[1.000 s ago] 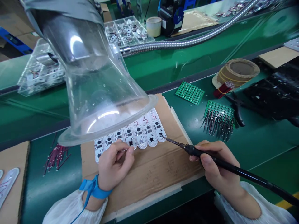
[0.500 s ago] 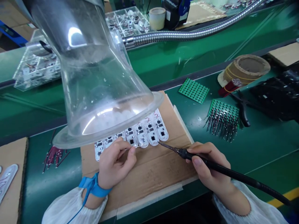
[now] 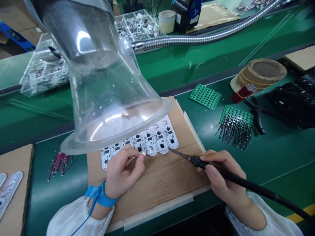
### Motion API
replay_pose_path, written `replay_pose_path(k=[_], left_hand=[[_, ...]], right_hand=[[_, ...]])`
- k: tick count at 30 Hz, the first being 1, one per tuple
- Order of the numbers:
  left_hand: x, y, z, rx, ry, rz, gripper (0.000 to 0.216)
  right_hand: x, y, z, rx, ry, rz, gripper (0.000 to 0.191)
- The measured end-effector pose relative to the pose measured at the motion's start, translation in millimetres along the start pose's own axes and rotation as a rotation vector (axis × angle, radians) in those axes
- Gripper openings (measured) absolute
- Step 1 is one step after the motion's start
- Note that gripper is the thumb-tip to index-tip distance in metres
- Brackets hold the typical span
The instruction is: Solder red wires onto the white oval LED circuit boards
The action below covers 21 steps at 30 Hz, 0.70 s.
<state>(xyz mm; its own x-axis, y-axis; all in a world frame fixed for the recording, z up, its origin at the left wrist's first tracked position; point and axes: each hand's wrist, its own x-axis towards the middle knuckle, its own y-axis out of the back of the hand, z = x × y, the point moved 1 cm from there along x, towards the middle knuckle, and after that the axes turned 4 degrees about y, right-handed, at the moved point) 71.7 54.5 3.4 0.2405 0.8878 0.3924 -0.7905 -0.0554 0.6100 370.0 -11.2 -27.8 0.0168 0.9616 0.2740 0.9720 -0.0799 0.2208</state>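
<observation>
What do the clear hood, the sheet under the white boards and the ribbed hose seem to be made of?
The clear hood looks like glossy plastic: see-through, with bright glints. The sheet is matte brown cardboard, creased, with tape along its front edge. The ribbed hose seems metal, by its silvery shine and coiled ribs.

Clear hood (image 3: pixel 108 98) overhangs circuit boards (image 3: pixel 147 141); cardboard (image 3: pixel 162 180) front open.

Row of white circuit boards (image 3: pixel 147 144) flat on cardboard sheet (image 3: pixel 159 183), frame centre. Black soldering iron (image 3: pixel 228 175) slants in from lower right, tip at rightmost board's lower edge. Solder wire (image 3: pixel 133 157) just below row.
</observation>
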Motion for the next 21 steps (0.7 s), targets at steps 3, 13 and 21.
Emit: replay_pose_path(k=[3,13,21], left_hand=[[0.8,0.3,-0.5,-0.003,-0.003,0.006,0.017],[-0.5,-0.4,-1.2,0.022,0.018,0.0,0.016],[0.3,-0.9,-0.8,0.023,0.012,0.0,0.017]], right_hand=[[-0.5,0.0,0.1,0.029,0.006,-0.011,0.015],[8.2,-1.7,-5.6,-0.079,0.049,-0.086,0.014],[6.2,-0.5,-3.8,-0.045,0.036,-0.061,0.013]])
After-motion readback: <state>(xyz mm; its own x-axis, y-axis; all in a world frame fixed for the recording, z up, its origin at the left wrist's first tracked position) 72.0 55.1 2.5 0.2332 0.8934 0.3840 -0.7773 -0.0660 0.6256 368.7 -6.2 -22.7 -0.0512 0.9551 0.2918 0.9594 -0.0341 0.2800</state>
